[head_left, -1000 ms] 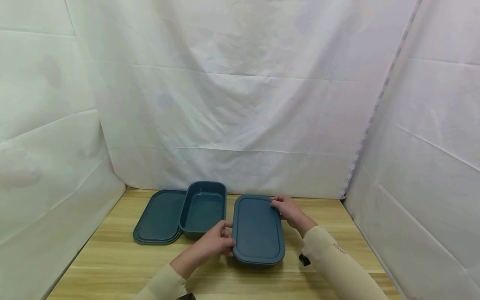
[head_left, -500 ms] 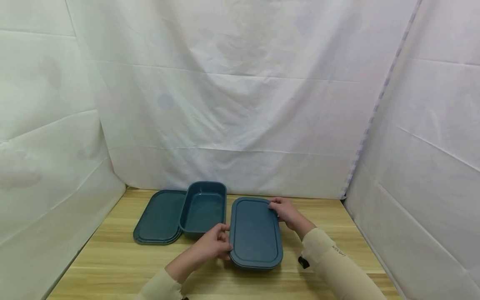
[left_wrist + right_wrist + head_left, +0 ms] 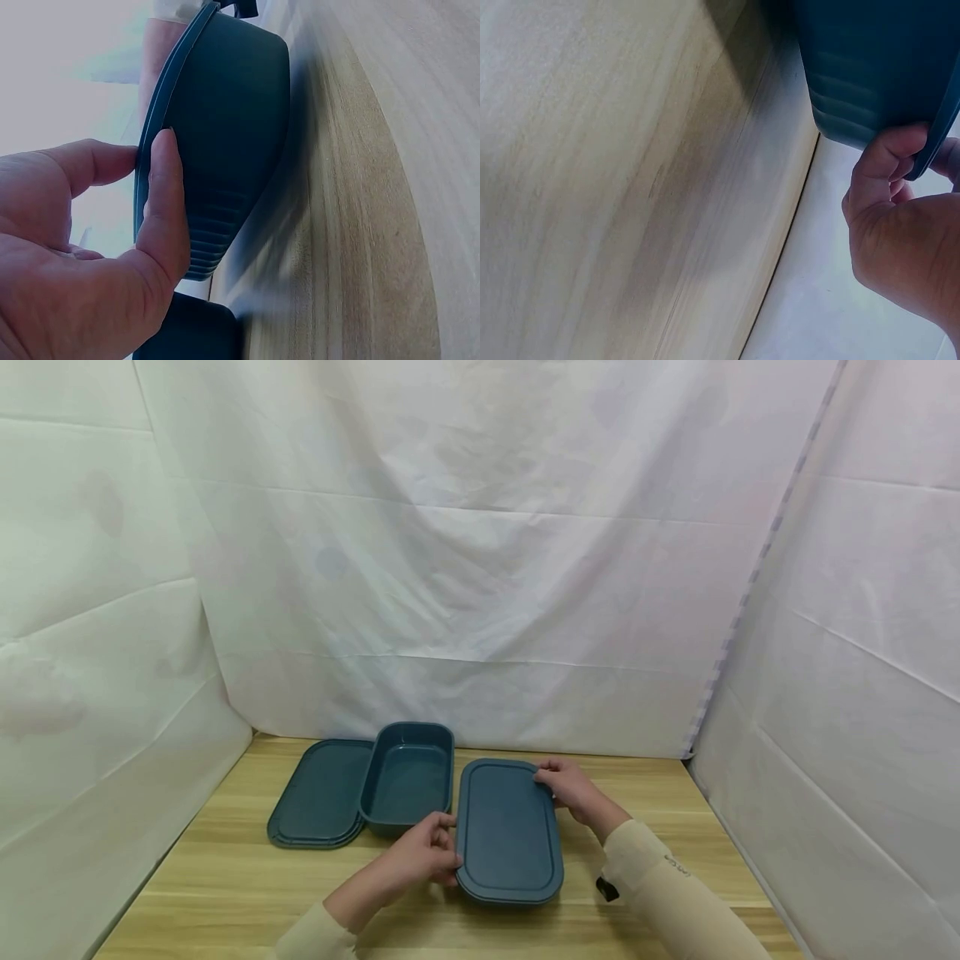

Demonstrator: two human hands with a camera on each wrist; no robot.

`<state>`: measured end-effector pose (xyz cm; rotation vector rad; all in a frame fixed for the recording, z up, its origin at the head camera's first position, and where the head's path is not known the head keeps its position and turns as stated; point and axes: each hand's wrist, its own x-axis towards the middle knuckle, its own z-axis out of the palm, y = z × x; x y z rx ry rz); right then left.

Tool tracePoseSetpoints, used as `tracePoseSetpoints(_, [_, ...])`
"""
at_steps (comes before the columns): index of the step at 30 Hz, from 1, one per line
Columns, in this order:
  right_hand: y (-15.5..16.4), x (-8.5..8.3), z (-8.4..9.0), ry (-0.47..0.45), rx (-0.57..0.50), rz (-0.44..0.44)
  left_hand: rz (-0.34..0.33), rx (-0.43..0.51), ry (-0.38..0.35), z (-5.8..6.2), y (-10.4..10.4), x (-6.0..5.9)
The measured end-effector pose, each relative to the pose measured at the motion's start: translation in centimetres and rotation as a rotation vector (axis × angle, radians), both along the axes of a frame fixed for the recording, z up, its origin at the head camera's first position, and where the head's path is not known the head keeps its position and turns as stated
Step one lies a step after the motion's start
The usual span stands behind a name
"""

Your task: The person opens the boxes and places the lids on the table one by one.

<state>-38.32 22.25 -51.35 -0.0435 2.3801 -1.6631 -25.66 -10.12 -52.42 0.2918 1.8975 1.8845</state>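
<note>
While the left hand (image 3: pixel 423 853) pinches the near left rim of the lidded container (image 3: pixel 509 831), thumb under the lip and fingers on top, the right hand (image 3: pixel 573 787) pinches the far right corner of the same lid rim; each grip is closed on that container. In the left wrist view the left hand (image 3: pixel 90 247) has its thumb laid against the ribbed side wall of the lidded container (image 3: pixel 225 142) with a finger over the lid edge, and the container's base sits on the surface (image 3: pixel 375 187). In the right wrist view the right hand (image 3: pixel 904 225) curls its thumb under the lip of the lidded container (image 3: pixel 870 67), the other fingers mostly hidden behind the rim.

The lidded container stands near the middle of the surface (image 3: pixel 225 877), its long side running from the near edge toward the far edge. Just beside it on the left is an open container (image 3: pixel 408 777), empty as far as can be seen, close to the far edge. Touching that one's left side lies a flat stack of lids (image 3: pixel 318 795), toward the far left corner. White cloth (image 3: pixel 480 568) hangs behind and to both sides of the surface. Both forearms wear cream sleeves (image 3: pixel 675 893).
</note>
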Motion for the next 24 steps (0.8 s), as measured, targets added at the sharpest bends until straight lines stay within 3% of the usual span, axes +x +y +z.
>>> tracePoseSetpoints(24, [-0.55, 0.56, -0.20, 0.009, 0.022, 0.022, -0.014, 0.017, -0.011, -0.26, -0.48, 0.50])
